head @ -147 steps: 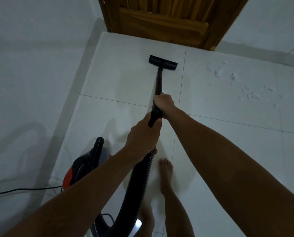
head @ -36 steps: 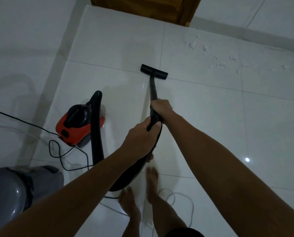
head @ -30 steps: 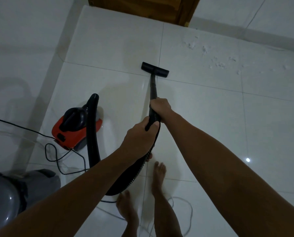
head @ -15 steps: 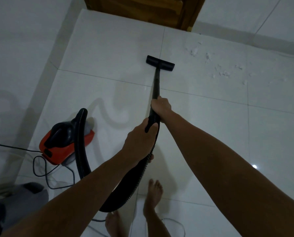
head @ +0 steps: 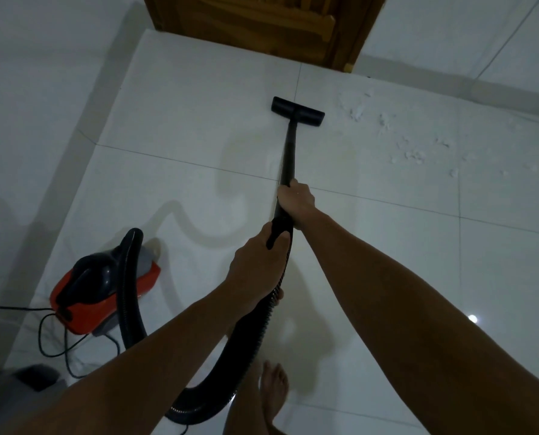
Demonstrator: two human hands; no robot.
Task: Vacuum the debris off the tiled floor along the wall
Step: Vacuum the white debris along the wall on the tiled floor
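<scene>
Both hands hold a black vacuum wand (head: 289, 146) that slopes away from me. My right hand (head: 295, 202) grips the tube higher up; my left hand (head: 257, 262) grips the handle where the ribbed hose (head: 246, 340) begins. The flat black nozzle (head: 298, 110) rests on the white tiled floor (head: 183, 127), just left of a scatter of white debris (head: 412, 142) that runs along the far wall to the right. The red and black vacuum body (head: 101, 284) sits on the floor at my left.
A wooden door (head: 261, 23) closes the far end. White tiled walls run along the left and the far right. A black power cord (head: 54, 340) loops beside the vacuum body. A grey object (head: 32, 376) lies at the lower left. My bare foot (head: 274, 390) stands below the hose.
The nozzle has been pushed forward across the grout line towards the door. The view has moved forward with it, and the vacuum body has followed along the left wall.
</scene>
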